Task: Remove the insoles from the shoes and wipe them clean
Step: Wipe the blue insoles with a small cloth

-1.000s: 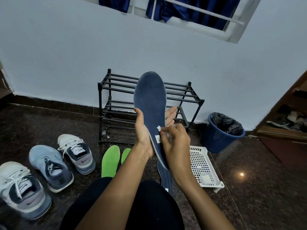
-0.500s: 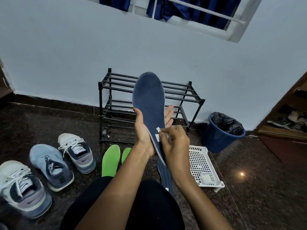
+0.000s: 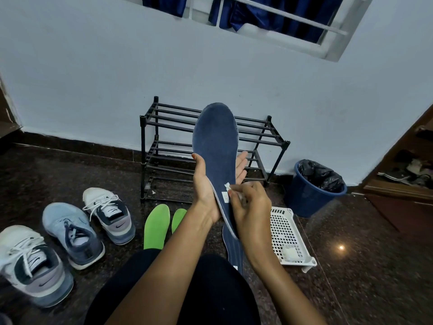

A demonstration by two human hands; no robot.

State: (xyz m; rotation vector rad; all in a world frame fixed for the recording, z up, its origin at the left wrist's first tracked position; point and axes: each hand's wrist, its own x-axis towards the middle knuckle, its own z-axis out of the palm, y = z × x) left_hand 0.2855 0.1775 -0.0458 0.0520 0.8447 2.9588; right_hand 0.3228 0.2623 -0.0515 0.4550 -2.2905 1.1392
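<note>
My left hand [image 3: 206,184] holds a dark blue insole [image 3: 216,146] upright from behind, thumb on its left edge, fingers showing past its right edge. My right hand [image 3: 251,207] pinches a small white wipe [image 3: 227,186] against the insole's heel area, beside a white label. A second blue insole [image 3: 234,249] lies on the floor below, partly hidden by my arm. Two green insoles [image 3: 156,225] lie on the floor. Three sneakers sit at the left: a white and navy one [image 3: 110,214], a light blue one [image 3: 71,233] and a white and grey one [image 3: 32,266].
A black metal shoe rack [image 3: 164,146] stands against the white wall. A white perforated tray [image 3: 288,235] with a white wad lies at the right. A blue bin [image 3: 311,191] lined with a black bag stands beyond it. My dark-clothed knee [image 3: 168,289] fills the bottom.
The insole and both hands have stayed nearly in place; my right hand shifted slightly along the heel area with the wipe.
</note>
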